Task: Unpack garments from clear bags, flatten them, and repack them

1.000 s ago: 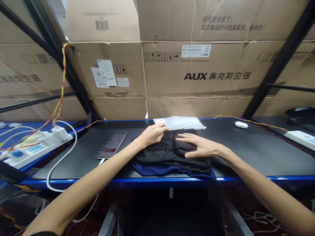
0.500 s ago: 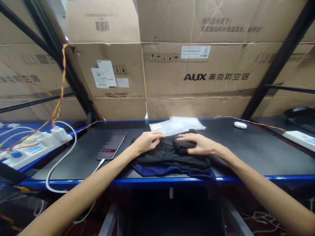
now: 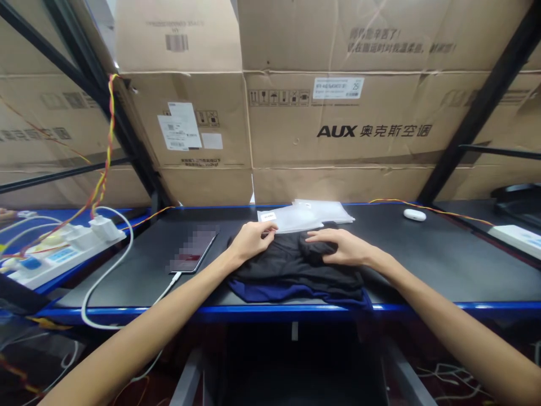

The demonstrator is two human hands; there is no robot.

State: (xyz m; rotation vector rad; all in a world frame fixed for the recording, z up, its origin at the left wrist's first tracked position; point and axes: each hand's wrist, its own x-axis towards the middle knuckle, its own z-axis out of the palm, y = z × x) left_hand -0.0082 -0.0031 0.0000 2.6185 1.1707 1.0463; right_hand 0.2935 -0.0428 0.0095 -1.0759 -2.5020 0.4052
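Black fabric lies crumpled at the front edge of the dark table, with dark blue cloth showing beneath it. My left hand rests at the fabric's upper left, thumb and fingers drawn together in a pinch by the plastic bags; anything between the fingertips is too small to tell. On the right part of the fabric, my right hand is curved around a bunched black piece, thumb and fingers at its side. Clear flat plastic bags, one with a white label, lie just behind the fabric.
A phone with a white cable lies left. Farther left is a power strip with plugs, and part of another person's hand. A white case and another white strip are right. Cardboard stands behind.
My left fingers have drawn back slightly to the left and closed more tightly. My right hand is nearly unchanged. Part of another person's hand has appeared at the far left edge.
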